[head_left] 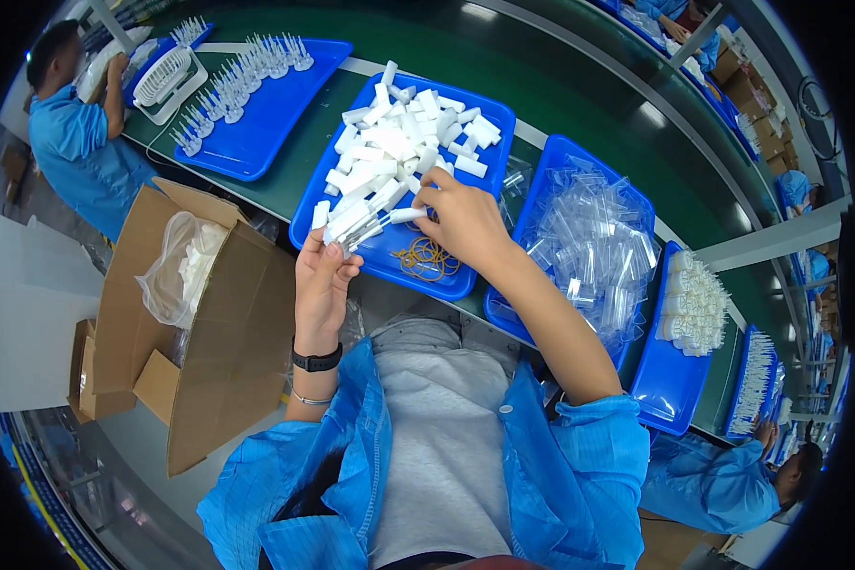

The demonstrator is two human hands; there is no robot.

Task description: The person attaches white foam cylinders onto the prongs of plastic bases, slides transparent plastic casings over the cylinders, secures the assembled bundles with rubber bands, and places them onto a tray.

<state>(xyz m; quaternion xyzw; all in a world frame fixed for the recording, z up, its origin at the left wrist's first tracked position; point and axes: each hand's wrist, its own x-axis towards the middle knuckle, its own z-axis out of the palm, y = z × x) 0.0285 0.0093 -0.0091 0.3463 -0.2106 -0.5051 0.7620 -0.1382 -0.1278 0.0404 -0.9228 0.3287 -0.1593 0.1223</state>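
Observation:
My left hand (322, 271) is closed on the base of a white pronged plastic part (353, 226), held tilted over the near left edge of a blue tray (300, 201). White sleeves appear to cover some of its prongs. Between the fingertips of my right hand (467, 220) is a small white cylinder (408, 216), its end close to the prong tips; whether they touch I cannot tell. Loose white cylinders (389, 133) are heaped in the tray beyond my hands. Tan rubber bands (426, 259) lie in its near part, below my right fingers.
Right of the tray stands a blue tray (558, 144) of clear plastic pieces (589, 247), then another with bundled white parts (695, 304). A far-left tray (261, 157) holds upright pronged parts (242, 81). An open cardboard box (228, 351) stands left. Co-workers (76, 133) sit along the green conveyor belt (551, 81).

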